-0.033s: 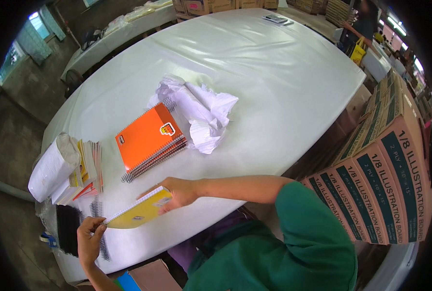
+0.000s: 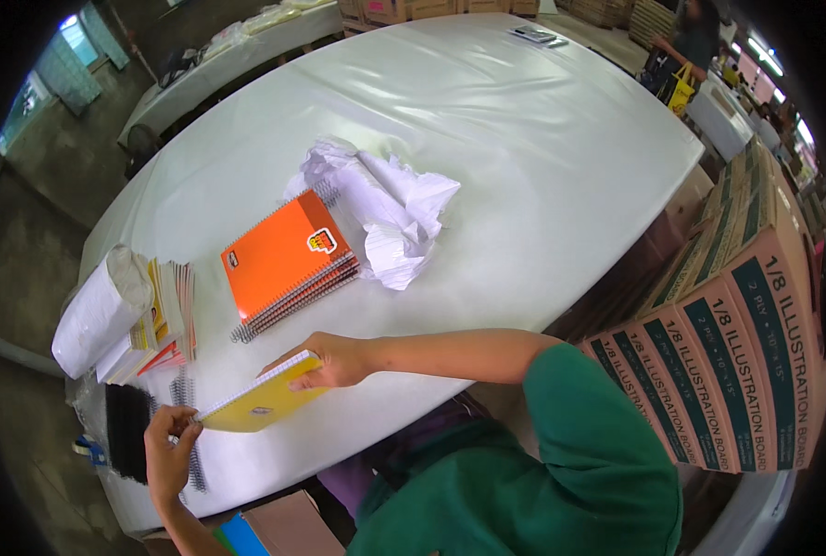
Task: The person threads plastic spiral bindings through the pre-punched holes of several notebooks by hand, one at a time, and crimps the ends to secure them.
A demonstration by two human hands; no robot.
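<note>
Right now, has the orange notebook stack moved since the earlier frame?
No: the orange notebook stack keeps its place on the white table, beside the crumpled paper; only the view shifted slightly.

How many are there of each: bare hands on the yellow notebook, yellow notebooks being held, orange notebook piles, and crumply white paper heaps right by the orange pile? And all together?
Left hand and right hand: 2
Yellow notebook: 1
Orange notebook pile: 1
Crumpled white paper heap: 1
Total: 5

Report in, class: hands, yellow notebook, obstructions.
Left hand pinches yellow notebook, left end; right hand grips right end. Notebook held tilted. No obstruction visible; orange notebooks stacked beyond.
</note>
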